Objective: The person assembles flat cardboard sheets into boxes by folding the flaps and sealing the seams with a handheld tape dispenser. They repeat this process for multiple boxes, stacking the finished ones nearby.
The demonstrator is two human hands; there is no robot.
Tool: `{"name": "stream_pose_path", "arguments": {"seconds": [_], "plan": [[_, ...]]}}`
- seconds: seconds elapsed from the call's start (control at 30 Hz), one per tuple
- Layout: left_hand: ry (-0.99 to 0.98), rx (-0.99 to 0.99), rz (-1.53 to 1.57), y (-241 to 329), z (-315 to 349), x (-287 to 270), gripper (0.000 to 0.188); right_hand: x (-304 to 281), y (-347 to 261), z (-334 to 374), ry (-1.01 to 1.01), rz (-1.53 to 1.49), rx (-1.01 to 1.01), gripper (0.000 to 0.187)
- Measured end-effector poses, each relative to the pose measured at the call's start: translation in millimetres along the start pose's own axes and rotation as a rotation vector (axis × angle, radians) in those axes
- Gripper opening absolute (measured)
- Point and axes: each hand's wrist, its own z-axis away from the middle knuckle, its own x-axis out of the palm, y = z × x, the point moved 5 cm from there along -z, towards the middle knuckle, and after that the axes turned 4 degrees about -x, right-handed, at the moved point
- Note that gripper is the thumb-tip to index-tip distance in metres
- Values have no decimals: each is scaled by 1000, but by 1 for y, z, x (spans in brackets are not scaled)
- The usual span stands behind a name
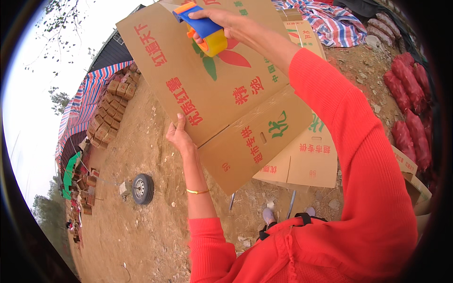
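A printed brown cardboard box (214,106) is held up tilted before me, with its lower flaps hanging open. My left hand (181,137) grips its left edge, the thumb on the printed face and the fingers partly hidden behind. At the upper part of the box, my right hand (221,21) is wrapped round a blue and orange tape dispenser (203,28) that carries a yellow roll of tape. The dispenser lies over the printed face, near its top edge; whether it touches the cardboard I cannot tell.
Behind the box, more flat cartons (302,162) rest on a stand with metal legs. Red mesh sacks (408,85) lie at the right, near an open carton (415,184). A wheel (142,188) lies on the dirt ground; stacked boxes (111,111) stand far left under a striped tarp (82,113).
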Motion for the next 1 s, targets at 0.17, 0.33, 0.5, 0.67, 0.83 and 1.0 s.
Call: {"name": "stream_pose_path", "arguments": {"seconds": [0.17,0.33,0.5,0.67,0.83,1.0], "plan": [[133,-196,72,-71,-6,-59,29,-1,151,109,-1,-150,279,34],[337,-372,81,-129,25,-117,26,-30,277,262,-1,-13,522,36],[515,-515,31,-188,53,-165,27,-73,325,409,88,45,771,38],[622,-638,30,-227,85,-196,30,-110,321,497,214,92,874,38],[719,-731,0,-245,115,-208,32,-105,301,513,224,95,894,34],[731,-726,40,-263,127,-222,34,-113,312,525,233,144,896,32]]}}
